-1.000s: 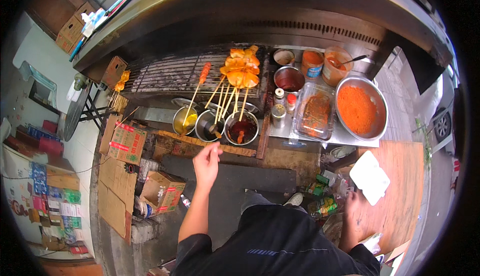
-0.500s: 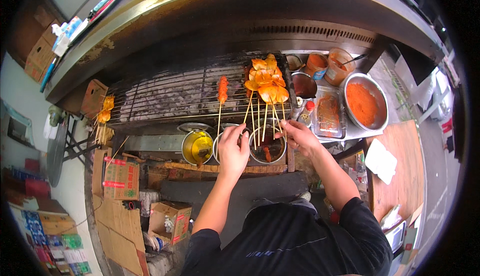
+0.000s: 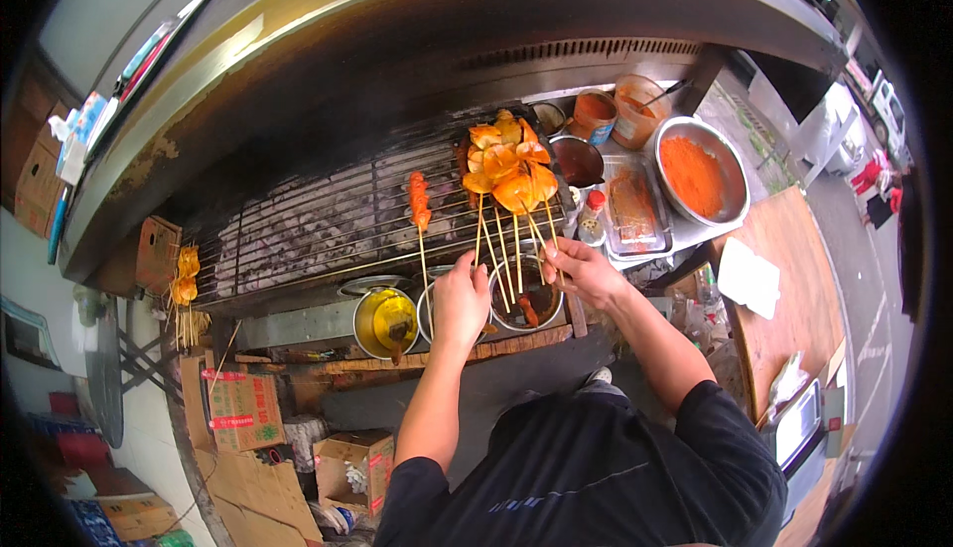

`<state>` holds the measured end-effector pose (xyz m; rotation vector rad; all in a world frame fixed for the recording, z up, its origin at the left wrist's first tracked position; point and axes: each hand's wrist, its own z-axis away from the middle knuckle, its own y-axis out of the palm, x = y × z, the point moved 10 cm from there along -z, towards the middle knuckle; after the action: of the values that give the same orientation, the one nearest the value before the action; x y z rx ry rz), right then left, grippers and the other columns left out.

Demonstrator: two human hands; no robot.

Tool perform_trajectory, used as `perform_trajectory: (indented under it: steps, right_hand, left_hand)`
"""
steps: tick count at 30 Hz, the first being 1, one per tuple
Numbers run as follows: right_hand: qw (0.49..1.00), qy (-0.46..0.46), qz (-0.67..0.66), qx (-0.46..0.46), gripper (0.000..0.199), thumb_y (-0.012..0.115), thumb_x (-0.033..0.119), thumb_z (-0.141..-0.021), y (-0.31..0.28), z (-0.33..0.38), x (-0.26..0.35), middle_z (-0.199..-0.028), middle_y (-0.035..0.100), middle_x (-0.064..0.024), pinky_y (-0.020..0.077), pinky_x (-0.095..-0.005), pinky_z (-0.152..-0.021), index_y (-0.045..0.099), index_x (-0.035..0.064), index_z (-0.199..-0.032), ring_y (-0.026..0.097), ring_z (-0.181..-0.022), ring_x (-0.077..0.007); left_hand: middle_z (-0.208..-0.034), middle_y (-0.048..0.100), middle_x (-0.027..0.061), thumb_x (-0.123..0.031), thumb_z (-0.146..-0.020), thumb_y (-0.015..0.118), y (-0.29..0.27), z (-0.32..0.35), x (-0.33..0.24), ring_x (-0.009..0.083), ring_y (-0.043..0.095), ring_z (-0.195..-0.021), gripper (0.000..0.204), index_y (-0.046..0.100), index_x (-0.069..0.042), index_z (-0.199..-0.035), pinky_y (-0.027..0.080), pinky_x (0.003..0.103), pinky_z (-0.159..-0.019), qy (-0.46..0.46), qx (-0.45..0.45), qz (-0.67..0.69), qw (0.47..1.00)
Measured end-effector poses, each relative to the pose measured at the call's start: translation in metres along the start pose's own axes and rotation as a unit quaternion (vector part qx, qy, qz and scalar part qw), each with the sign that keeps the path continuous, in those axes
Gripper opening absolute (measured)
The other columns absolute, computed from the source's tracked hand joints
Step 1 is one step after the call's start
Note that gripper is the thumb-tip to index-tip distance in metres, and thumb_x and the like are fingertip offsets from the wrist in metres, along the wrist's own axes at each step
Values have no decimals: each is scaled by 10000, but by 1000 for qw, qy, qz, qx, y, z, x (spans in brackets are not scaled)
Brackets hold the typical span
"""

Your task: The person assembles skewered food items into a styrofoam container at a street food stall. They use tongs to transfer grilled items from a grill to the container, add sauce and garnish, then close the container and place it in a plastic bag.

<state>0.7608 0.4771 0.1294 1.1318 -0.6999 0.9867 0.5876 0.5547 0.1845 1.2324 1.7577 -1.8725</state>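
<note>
From here it looks like they're arranging those orange skewers [image 3: 516, 190] on the grill [image 3: 328, 219], left hand [image 3: 463, 301] and right hand [image 3: 588, 273] both pinching sticks [image 3: 519, 261], so next probably needs steady grip.

This is a roadside barbecue stall — grill [image 3: 318, 219], skewers [image 3: 511, 175], seasoning bowl [image 3: 741, 211], street [image 3: 879, 348] alongside.

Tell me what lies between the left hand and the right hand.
Several thin skewer sticks, with a steel pot below them; the head view shows this.
</note>
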Motion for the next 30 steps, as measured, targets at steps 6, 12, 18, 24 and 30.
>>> perform_trajectory:
  steps: [6, 12, 18, 24, 30]
  right_hand:
    - [1000, -14, 17, -9, 184, 498, 261, -1051, -3, 0, -1, -746, 558, 31, 283, -191, -532, 554, 119, -951, 396, -592, -38]
    - [998, -41, 32, -28, 160, 506, 249, -1048, -9, 9, 13, -744, 558, 50, 273, -183, -530, 561, 123, -966, 391, -592, -23]
    - [990, -106, 80, -46, 204, 483, 234, -1059, -35, 50, 42, -770, 568, 27, 402, -210, -682, 553, 68, -964, 497, -727, -63]
    - [972, -150, 119, -137, 217, 512, 280, -1046, -120, 134, 33, -778, 576, 62, 395, -212, -687, 586, 81, -1000, 487, -725, -38]
    - [954, -144, 35, -260, 228, 510, 294, -1047, -245, 260, -13, -774, 576, 54, 398, -218, -696, 574, 79, -1003, 494, -737, -46]
  left_hand:
    - [-730, 694, 187, -179, -935, 607, 4, -1, 2, 324, 695, -663, 314, 646, 27, -1169, 542, 394, -651, -5, 5, -41, 999]
    - [-700, 679, 188, -198, -921, 614, 2, 0, 2, 373, 674, -647, 321, 642, 13, -1162, 541, 454, -636, -7, -6, -25, 1000]
    - [-915, 628, 159, -143, -911, 642, -35, 18, -29, 324, 639, -817, 338, 615, 10, -1211, 519, 417, -696, 38, -148, -48, 987]
    - [-861, 609, 108, -17, -915, 609, 21, 66, -119, 182, 575, -656, 201, 679, 38, -1095, 454, 285, -571, 171, -93, 134, 972]
    - [-876, 648, 115, -41, -925, 617, 200, 123, -195, 197, 610, -659, 183, 697, 1, -1084, 482, 303, -569, 198, 179, 192, 944]
